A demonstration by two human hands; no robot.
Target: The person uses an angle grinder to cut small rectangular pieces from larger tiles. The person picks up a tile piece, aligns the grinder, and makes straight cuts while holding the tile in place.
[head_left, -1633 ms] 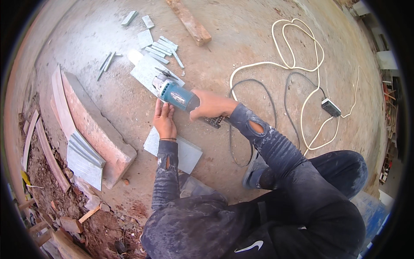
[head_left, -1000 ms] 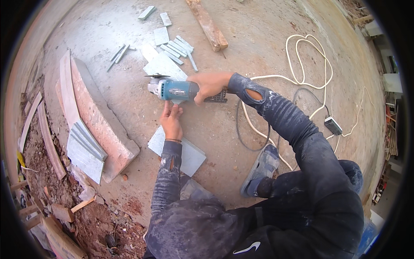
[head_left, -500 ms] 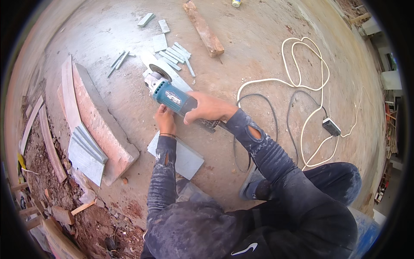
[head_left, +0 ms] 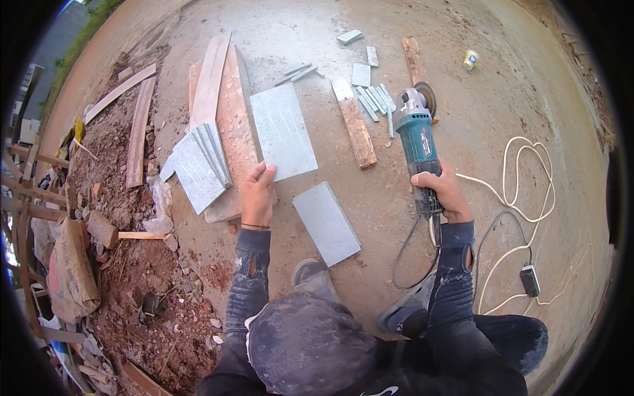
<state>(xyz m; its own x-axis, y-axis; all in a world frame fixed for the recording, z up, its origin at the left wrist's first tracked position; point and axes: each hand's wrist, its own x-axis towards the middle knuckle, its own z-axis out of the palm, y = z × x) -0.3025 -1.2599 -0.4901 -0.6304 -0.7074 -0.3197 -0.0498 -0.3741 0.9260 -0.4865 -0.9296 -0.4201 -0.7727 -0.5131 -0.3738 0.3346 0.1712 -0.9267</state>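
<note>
My left hand [head_left: 255,198] pinches the near corner of a pale grey-green stone tile [head_left: 282,132] between thumb and fingers. The tile is held flat, face up, with light streaks across it. My right hand [head_left: 452,193] is wrapped round the black rear body of a teal angle grinder [head_left: 415,135]. Its dusty disc [head_left: 426,99] points away from me, over a block of wood; whether it spins cannot be told. Between my hands, nearer to me, lies a stack of tiles [head_left: 327,223]. A dusty wooden plank [head_left: 355,129] rests on the ground between tile and grinder.
Fanned tiles [head_left: 198,165] lean on a concrete block [head_left: 232,112] at left. Cut strips [head_left: 376,99] lie beyond the plank. At right are a white cable [head_left: 508,198], a power socket [head_left: 529,280] and a plastic cup [head_left: 470,59]. Rubble [head_left: 178,277] covers the left ground.
The grinder has moved right, off the work in front of me, now in my right hand alone. My left hand has left the grinder and holds a tile at left. The view has shifted left.
</note>
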